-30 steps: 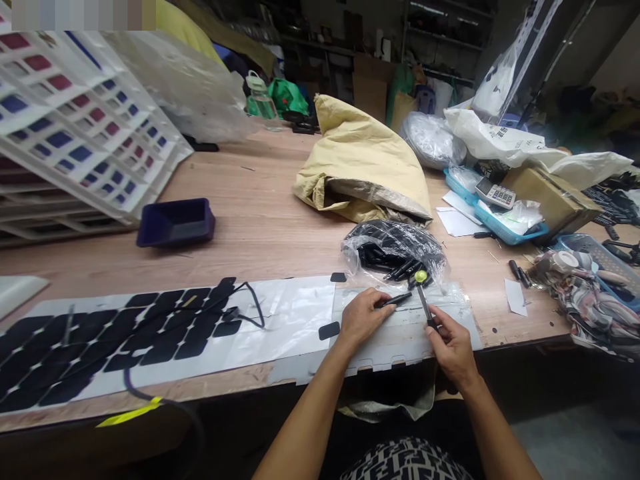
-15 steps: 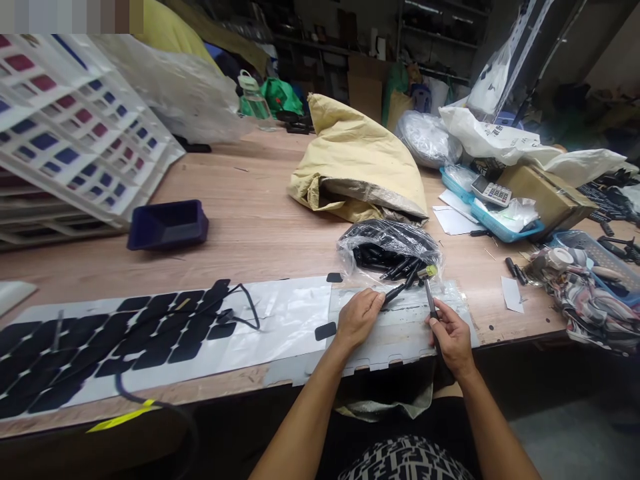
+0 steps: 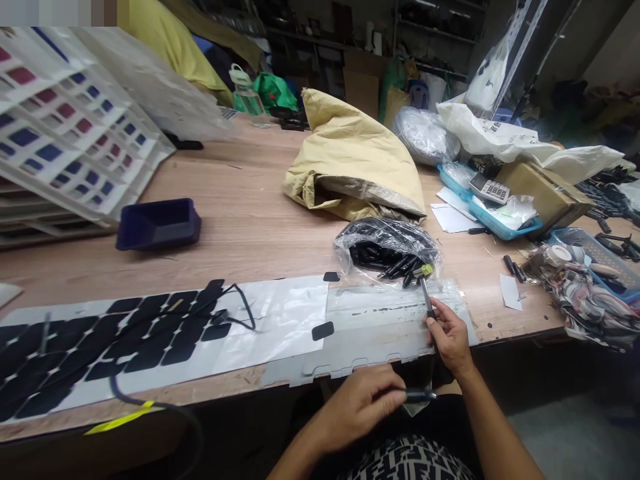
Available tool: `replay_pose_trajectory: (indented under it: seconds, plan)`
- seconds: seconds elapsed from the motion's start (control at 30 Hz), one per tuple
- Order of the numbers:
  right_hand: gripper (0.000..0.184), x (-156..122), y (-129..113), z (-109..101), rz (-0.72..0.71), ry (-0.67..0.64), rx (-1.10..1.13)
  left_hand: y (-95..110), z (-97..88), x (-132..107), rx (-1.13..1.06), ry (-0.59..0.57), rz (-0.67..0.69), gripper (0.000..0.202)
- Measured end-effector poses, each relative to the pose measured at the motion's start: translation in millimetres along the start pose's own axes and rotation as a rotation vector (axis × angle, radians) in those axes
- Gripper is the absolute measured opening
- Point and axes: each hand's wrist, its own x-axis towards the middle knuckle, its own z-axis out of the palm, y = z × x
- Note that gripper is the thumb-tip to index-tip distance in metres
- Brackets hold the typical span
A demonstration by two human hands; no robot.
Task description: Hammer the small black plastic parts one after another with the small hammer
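So my left hand point(image 3: 367, 400) has a slim, dark, shiny-tipped rod point(image 3: 419, 395) pinched tight, just past the front edge of the wood-look table point(image 3: 245, 220), long axis sideways, tip toward my right. Right hand's point(image 3: 450, 337) closed round a dark-handled tool with a silver shaft and yellow-green head point(image 3: 425, 290), angled away from me toward the clear plastic bag of black tubes point(image 3: 370, 257). Right's way nearer that bag, tbh.
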Motion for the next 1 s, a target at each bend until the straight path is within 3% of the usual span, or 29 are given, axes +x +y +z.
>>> replay_pose_trajectory:
  seconds: [0.07,0.17,0.27,0.33,0.43,0.5,0.53,0.6,0.67,0.73,0.8,0.87,1.0]
  plan:
    - [0.043,0.2,0.4,-0.1,-0.004,-0.005,-0.006,-16.0,21.2,-5.1,0.043,-0.017,-0.101,0.028]
    - [0.042,0.1,1.5,0.0,-0.004,-0.009,-0.004,-56.3,47.6,-1.0,0.143,0.055,-0.319,0.030]
    - [0.043,-0.5,2.7,0.1,-0.007,-0.014,0.006,-80.9,57.3,4.5,0.199,0.117,-0.434,0.036]
    - [0.043,-1.0,3.3,0.1,-0.009,-0.013,0.008,-73.1,51.6,5.8,0.187,0.071,-0.384,0.040]
    - [0.043,-1.7,3.8,0.2,-0.009,-0.004,0.009,-32.2,27.7,10.4,0.074,-0.128,-0.203,0.035]
    - [0.044,-2.0,3.8,0.2,-0.010,0.001,0.017,-3.9,6.3,22.1,-0.019,-0.167,-0.099,0.033]
    - [0.044,-2.1,3.6,0.3,-0.009,0.000,0.020,6.0,-4.7,31.7,-0.033,-0.103,-0.066,0.033]
    - [0.045,-1.8,3.1,0.6,-0.005,0.001,0.020,13.7,-25.7,57.9,0.026,0.165,-0.036,0.033]
    - [0.045,-1.2,2.4,0.8,-0.003,0.005,0.016,7.1,-43.7,89.7,0.170,0.501,-0.036,0.032]
    - [0.045,-0.6,2.0,1.1,-0.006,0.006,0.017,-6.9,-57.1,120.6,0.291,0.713,-0.058,0.032]
    - [0.044,-0.3,2.2,1.1,-0.010,0.000,0.021,-20.9,-65.2,144.4,0.365,0.786,-0.099,0.033]
    - [0.044,-0.4,2.8,1.1,-0.014,-0.004,0.025,-30.9,-68.3,158.5,0.411,0.788,-0.151,0.032]
    - [0.043,-1.2,4.0,0.5,-0.023,-0.012,0.023,-37.6,-67.5,163.3,0.433,0.804,-0.198,0.020]
